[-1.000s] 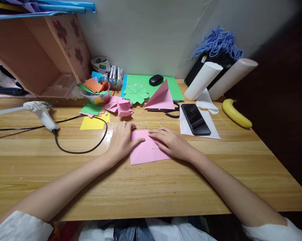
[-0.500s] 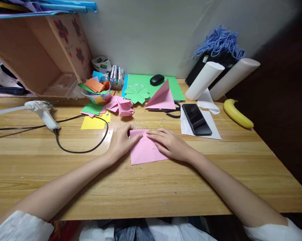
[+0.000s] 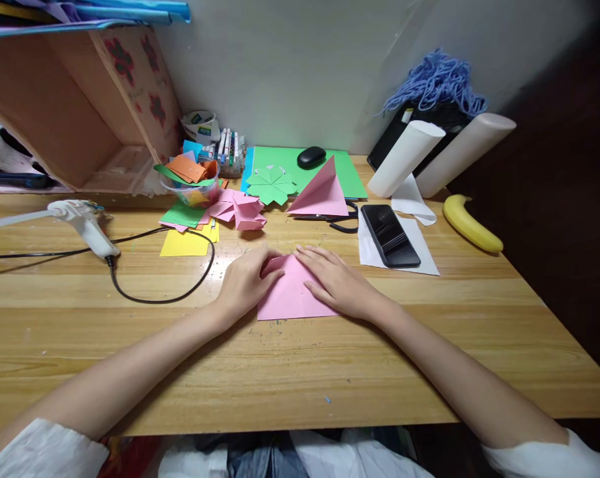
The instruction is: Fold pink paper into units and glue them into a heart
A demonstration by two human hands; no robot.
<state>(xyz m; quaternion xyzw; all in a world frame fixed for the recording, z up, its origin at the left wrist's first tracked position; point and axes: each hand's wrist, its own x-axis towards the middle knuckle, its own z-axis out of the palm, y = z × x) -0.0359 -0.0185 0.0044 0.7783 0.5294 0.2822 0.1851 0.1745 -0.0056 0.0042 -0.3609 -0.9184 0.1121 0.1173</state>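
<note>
It's a craft desk [image 3: 260,378] here (banana [image 3: 472,224] and all), with glue gun [image 3: 88,229], scissors [image 3: 330,218], markers [image 3: 230,147] and pink paper [image 3: 291,299] out!

- A white glue gun [image 3: 83,229] is resting on the wooden table [image 3: 260,378], its black cord [image 3: 200,282] curving into a loop.
- A dark phone [image 3: 390,236] is lying on white paper [image 3: 422,255].
- A yellow banana [image 3: 472,226] is resting beyond the phone.
- A black mouse [image 3: 311,157] is sitting on a green sheet [image 3: 352,182].
- Blue yarn [image 3: 437,83] is lying tangled behind two tilting rolls [image 3: 407,159].
- Markers [image 3: 229,146] are standing near a cardboard box [image 3: 155,86].
</note>
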